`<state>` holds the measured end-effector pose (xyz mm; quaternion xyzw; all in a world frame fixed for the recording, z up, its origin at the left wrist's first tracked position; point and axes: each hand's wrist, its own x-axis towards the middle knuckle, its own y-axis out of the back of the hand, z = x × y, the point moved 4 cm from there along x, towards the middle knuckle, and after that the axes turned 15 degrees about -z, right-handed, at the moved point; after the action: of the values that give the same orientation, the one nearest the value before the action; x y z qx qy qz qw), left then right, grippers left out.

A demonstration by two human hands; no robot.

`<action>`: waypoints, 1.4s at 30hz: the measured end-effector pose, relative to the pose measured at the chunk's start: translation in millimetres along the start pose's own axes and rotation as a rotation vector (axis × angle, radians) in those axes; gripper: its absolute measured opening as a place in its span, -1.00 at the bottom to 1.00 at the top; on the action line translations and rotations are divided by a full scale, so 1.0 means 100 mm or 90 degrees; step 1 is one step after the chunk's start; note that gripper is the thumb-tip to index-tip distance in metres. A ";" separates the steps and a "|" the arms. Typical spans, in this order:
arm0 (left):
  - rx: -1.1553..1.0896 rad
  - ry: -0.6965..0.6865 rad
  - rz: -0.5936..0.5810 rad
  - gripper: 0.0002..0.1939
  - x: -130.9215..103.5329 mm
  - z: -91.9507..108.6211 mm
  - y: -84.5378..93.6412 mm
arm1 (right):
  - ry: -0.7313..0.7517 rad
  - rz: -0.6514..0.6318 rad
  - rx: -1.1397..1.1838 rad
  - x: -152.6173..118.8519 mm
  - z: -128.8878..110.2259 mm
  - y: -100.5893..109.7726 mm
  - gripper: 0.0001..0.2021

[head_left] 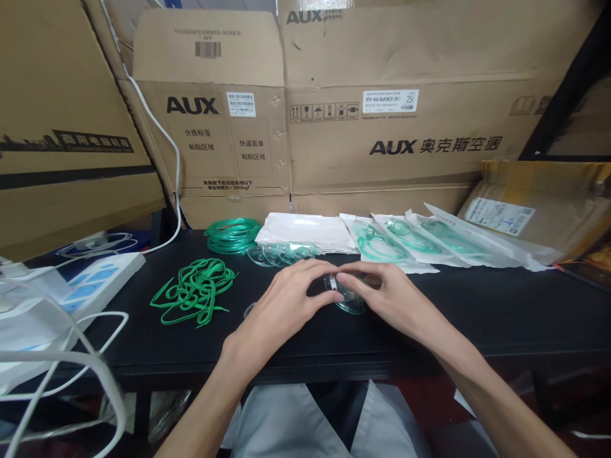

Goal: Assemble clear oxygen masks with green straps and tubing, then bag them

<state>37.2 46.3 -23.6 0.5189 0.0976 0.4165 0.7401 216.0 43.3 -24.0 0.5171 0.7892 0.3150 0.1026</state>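
A clear, green-tinted mask [352, 304] with a small metal strip is between my two hands, just above the black table. My left hand [303, 286] pinches its left side near the strip. On its right side, my right hand [382, 287] grips it with thumb and fingers. Behind my left hand lies a row of clear discs or masks [274, 254]. Green tubing [232, 235] is coiled to their left, and a tangle of green elastic cord [196, 289] lies in front of it. Thin loops [249, 310] show partly beside my left wrist.
White paper packs [305, 230] are stacked at the back. Several sealed pouches [382, 245] with green contents fan out to the right. A power strip [102, 280] and white cables crowd the left. Cardboard boxes [329, 152] wall off the rear; a taped parcel [539, 203] sits at the right.
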 end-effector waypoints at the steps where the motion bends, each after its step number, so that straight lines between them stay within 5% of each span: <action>1: 0.006 0.010 0.000 -0.63 0.00 -0.02 0.00 | -0.003 -0.003 -0.015 -0.01 0.00 0.00 -0.68; 6: 0.018 0.057 -0.043 -0.56 -0.03 -0.13 -0.03 | 0.000 -0.081 -0.058 -0.04 0.05 0.02 -0.46; 14: -0.002 0.086 -0.120 -0.48 -0.08 -0.20 -0.07 | -0.011 -0.081 -0.095 -0.04 0.02 0.05 -0.70; 31: 0.004 0.123 -0.108 -0.58 -0.11 -0.25 -0.04 | -0.060 -0.004 -0.223 -0.12 -0.13 -0.11 -0.77; 42: -0.100 0.092 -0.147 -0.65 -0.13 -0.18 0.01 | -0.051 -0.028 -0.207 -0.12 -0.13 -0.11 -0.79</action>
<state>18.3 49.5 -34.3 0.4133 0.1772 0.3712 0.8124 206.6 25.1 -22.6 0.4886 0.7340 0.4157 0.2231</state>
